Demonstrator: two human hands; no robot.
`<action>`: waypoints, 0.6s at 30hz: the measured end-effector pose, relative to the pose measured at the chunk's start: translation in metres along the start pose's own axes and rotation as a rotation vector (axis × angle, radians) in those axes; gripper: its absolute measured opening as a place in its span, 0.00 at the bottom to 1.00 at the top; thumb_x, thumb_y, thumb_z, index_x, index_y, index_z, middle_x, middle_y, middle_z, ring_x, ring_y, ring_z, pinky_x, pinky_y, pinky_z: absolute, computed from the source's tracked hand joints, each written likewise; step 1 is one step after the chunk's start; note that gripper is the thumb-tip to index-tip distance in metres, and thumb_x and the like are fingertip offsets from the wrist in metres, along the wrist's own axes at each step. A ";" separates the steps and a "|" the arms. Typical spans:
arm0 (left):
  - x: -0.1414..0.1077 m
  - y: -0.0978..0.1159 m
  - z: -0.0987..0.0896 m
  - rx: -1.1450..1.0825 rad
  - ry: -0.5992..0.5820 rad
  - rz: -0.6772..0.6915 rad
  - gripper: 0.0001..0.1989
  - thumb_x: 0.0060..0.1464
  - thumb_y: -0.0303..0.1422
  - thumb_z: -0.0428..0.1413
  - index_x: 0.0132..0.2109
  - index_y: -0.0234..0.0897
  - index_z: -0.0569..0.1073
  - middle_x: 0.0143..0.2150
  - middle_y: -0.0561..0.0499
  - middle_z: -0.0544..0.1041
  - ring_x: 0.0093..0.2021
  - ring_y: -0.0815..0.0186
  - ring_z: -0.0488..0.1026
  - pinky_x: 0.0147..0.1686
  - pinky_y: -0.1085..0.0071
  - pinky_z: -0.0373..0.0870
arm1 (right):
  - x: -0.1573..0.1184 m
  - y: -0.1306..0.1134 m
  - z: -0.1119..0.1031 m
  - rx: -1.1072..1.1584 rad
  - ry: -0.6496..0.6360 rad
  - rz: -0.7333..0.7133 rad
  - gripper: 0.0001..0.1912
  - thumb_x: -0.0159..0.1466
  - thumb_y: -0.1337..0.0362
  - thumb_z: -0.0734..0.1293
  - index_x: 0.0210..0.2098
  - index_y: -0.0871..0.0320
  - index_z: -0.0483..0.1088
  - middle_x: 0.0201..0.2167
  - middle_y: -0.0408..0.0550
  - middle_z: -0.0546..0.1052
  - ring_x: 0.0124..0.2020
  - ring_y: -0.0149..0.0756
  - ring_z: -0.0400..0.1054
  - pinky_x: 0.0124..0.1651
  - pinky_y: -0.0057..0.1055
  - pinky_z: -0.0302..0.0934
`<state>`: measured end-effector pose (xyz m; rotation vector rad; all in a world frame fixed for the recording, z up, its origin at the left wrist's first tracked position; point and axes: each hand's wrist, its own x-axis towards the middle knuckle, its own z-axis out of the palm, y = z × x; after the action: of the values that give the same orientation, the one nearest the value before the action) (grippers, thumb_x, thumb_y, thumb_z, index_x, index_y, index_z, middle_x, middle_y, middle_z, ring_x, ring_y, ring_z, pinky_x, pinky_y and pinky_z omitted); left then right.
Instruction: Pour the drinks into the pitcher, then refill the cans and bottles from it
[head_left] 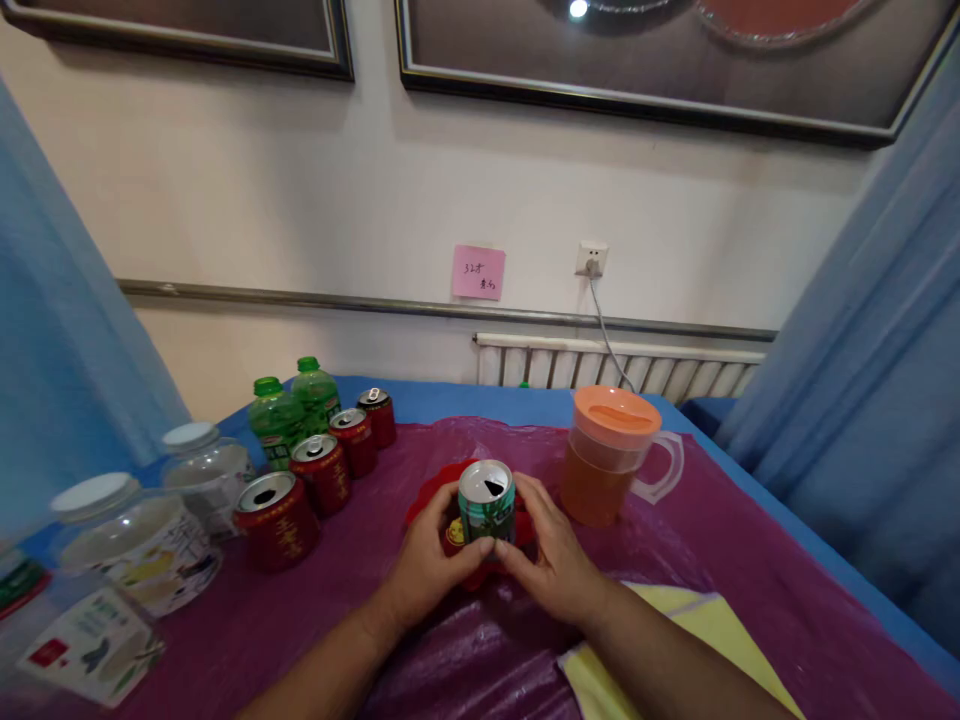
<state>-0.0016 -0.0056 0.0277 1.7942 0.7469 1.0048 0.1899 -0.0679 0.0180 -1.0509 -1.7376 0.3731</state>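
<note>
Left hand (427, 555) and right hand (553, 550) together grasp the green can (487, 515) from either side — upright, its top opened — over the red dish (429, 497), between the red cans (324, 482) and the jug (601, 478).

Left hand (431, 556), right hand (553, 558) — bare, forearms (337, 665) too.

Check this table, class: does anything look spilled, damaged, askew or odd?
No spill or damage shows. The yellow cloth lies slantwise, partly hidden by the right forearm, and the purple sheet is wrinkled: mildly untidy, nothing more. The green can between the left hand and right hand is open, but no leak shows.
</note>
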 end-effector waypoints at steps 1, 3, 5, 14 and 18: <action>0.002 -0.002 0.000 0.006 0.029 -0.001 0.32 0.50 0.41 0.65 0.59 0.34 0.67 0.59 0.37 0.77 0.58 0.49 0.75 0.61 0.54 0.70 | 0.001 0.000 0.001 -0.027 0.047 0.012 0.33 0.68 0.57 0.68 0.69 0.54 0.56 0.65 0.58 0.65 0.67 0.46 0.60 0.69 0.46 0.57; 0.006 -0.004 -0.001 0.012 0.094 -0.008 0.32 0.49 0.41 0.65 0.58 0.34 0.67 0.57 0.37 0.77 0.56 0.49 0.76 0.59 0.53 0.71 | 0.002 -0.002 -0.001 -0.047 0.170 0.028 0.27 0.69 0.60 0.66 0.66 0.54 0.60 0.63 0.57 0.68 0.64 0.45 0.63 0.65 0.45 0.62; 0.009 -0.003 -0.002 0.040 0.150 -0.013 0.33 0.47 0.41 0.65 0.58 0.34 0.67 0.56 0.38 0.78 0.56 0.49 0.76 0.59 0.53 0.71 | 0.004 -0.009 -0.009 -0.041 0.267 0.021 0.21 0.70 0.62 0.64 0.62 0.52 0.63 0.60 0.56 0.70 0.61 0.43 0.66 0.59 0.42 0.66; 0.015 0.002 -0.008 0.339 0.298 0.067 0.28 0.46 0.43 0.65 0.53 0.37 0.71 0.50 0.45 0.78 0.50 0.53 0.76 0.52 0.55 0.74 | -0.007 0.008 -0.119 -0.074 0.978 0.213 0.28 0.63 0.51 0.71 0.58 0.55 0.66 0.54 0.53 0.71 0.53 0.41 0.68 0.56 0.41 0.63; 0.018 -0.005 -0.007 0.362 0.296 0.065 0.29 0.47 0.43 0.65 0.53 0.36 0.71 0.50 0.44 0.77 0.50 0.54 0.76 0.53 0.56 0.73 | -0.006 0.045 -0.137 -0.020 1.073 0.445 0.31 0.56 0.40 0.72 0.46 0.59 0.71 0.44 0.50 0.75 0.44 0.40 0.70 0.49 0.38 0.64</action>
<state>0.0001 0.0138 0.0309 2.0081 1.1174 1.2578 0.3315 -0.0774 0.0420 -1.3091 -0.5529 0.0202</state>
